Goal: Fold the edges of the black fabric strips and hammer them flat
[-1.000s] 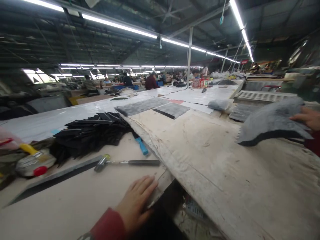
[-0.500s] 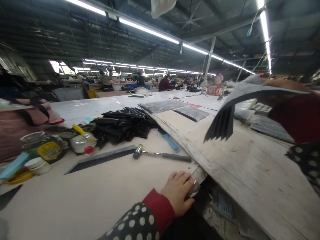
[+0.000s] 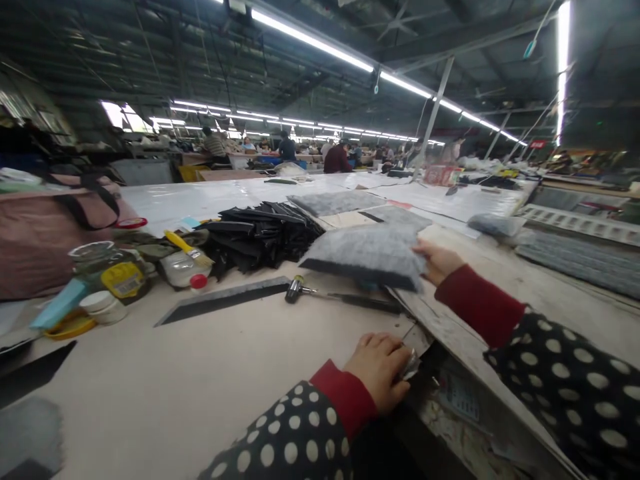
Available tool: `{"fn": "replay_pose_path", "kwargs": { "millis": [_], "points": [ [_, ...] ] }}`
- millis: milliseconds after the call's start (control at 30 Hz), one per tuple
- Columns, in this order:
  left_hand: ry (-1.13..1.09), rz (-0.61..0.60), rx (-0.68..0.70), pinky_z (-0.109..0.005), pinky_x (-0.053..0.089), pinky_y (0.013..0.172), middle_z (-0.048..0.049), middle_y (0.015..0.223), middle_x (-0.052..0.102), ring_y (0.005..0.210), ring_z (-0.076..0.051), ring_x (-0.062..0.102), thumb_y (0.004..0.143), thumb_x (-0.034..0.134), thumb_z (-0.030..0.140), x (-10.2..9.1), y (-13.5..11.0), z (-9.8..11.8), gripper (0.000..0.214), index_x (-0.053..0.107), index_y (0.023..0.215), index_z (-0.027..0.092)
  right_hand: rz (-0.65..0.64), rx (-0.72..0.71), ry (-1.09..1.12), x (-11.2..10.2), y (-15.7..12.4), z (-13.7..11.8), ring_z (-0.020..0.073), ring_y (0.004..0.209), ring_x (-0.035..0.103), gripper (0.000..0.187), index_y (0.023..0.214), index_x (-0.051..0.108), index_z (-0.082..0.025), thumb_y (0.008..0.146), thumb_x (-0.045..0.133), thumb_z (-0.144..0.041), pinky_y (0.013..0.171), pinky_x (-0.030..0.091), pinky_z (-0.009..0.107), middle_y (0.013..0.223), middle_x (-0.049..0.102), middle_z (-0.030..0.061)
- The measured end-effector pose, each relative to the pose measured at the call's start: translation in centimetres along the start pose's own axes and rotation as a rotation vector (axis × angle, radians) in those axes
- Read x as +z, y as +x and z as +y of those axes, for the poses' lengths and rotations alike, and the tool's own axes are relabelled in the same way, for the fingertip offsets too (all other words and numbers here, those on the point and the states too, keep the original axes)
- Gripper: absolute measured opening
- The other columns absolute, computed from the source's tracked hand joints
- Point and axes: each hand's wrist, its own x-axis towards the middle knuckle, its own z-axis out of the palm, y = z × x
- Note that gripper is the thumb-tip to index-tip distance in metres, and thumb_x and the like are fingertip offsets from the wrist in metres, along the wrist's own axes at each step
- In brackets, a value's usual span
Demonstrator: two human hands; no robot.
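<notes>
My right hand (image 3: 440, 261) grips the right edge of a grey felt-like piece with a black border (image 3: 367, 257). That piece is held above the bench, blurred by motion, and hides part of what lies beneath. My left hand (image 3: 380, 370) rests at the bench's front corner, its fingers curled down around a small shiny thing (image 3: 413, 365) whose kind I cannot make out. Beyond it lies a small mallet (image 3: 294, 289) with a dark handle. A long dark strip (image 3: 225, 300) lies to the mallet's left. Behind them is a heap of black pieces (image 3: 260, 233).
At left stand a glass jar (image 3: 93, 257), a white-lidded pot (image 3: 103, 307) and a yellow brush (image 3: 187, 248) across a container, near a pink bag (image 3: 47, 243). A raised board (image 3: 500, 300) with grey pieces (image 3: 345, 201) spans the right. Other people sit far back.
My right hand has swung the grey piece from the upper right down and leftward over the bench. My left hand stays at the bench corner. The view has shifted slightly.
</notes>
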Motion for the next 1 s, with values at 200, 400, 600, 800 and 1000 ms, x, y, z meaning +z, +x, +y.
{"fn": "replay_pose_path", "kwargs": {
  "millis": [200, 400, 600, 800, 1000],
  "points": [
    [0.002, 0.014, 0.010, -0.037, 0.033, 0.092, -0.0015, 0.114, 0.051, 0.106, -0.019, 0.043, 0.077, 0.054, 0.034, -0.3, 0.4, 0.6, 0.036, 0.046, 0.110, 0.023, -0.113, 0.371, 0.220, -2.8, -3.2, 8.6, 0.0095, 0.059, 0.060, 0.014, 0.089, 0.047, -0.017, 0.088, 0.033, -0.021, 0.053, 0.050, 0.021, 0.075, 0.061, 0.0024],
    [0.177, 0.078, -0.062, -0.030, 0.040, 0.075, -0.0017, 0.094, 0.054, 0.086, -0.017, 0.047, 0.082, 0.046, 0.020, -2.2, 1.5, -0.1, 0.013, 0.051, 0.095, 0.019, -0.083, 0.445, 0.316, -3.2, -5.8, 8.6, 0.0147, 0.065, 0.064, 0.037, 0.112, 0.039, -0.020, 0.078, 0.048, -0.007, 0.062, 0.054, 0.028, 0.072, 0.060, 0.0006],
    [0.534, 0.076, -0.026, -0.034, 0.039, 0.072, -0.0030, 0.099, 0.051, 0.089, -0.019, 0.045, 0.087, 0.038, 0.019, -3.0, 3.0, -2.0, 0.014, 0.047, 0.099, 0.019, -0.082, 0.373, 0.185, -2.8, -6.8, 9.3, 0.0132, 0.067, 0.064, 0.065, 0.127, 0.028, -0.021, 0.070, 0.058, -0.009, 0.054, 0.051, 0.020, 0.071, 0.059, -0.0013],
    [0.489, 0.108, -0.013, -0.033, 0.039, 0.068, -0.0035, 0.091, 0.054, 0.084, -0.020, 0.046, 0.085, 0.041, 0.017, -2.7, 3.7, -2.6, 0.010, 0.050, 0.088, 0.018, -0.077, 0.212, 0.086, -2.3, -5.6, 9.8, 0.0102, 0.055, 0.057, 0.081, 0.129, 0.028, -0.020, 0.058, 0.067, -0.016, 0.046, 0.048, 0.019, 0.064, 0.055, -0.0051],
    [-0.099, 0.498, -0.237, -0.027, 0.044, 0.070, -0.0010, 0.077, 0.053, 0.076, -0.014, 0.050, 0.082, 0.044, 0.016, -5.3, 5.1, -3.7, 0.007, 0.051, 0.078, 0.016, -0.119, 0.132, 0.021, -3.0, -4.9, 10.5, 0.0095, 0.050, 0.053, 0.093, 0.132, 0.023, -0.021, 0.051, 0.068, -0.020, 0.046, 0.046, 0.021, 0.060, 0.052, -0.0074]
  ]
}}
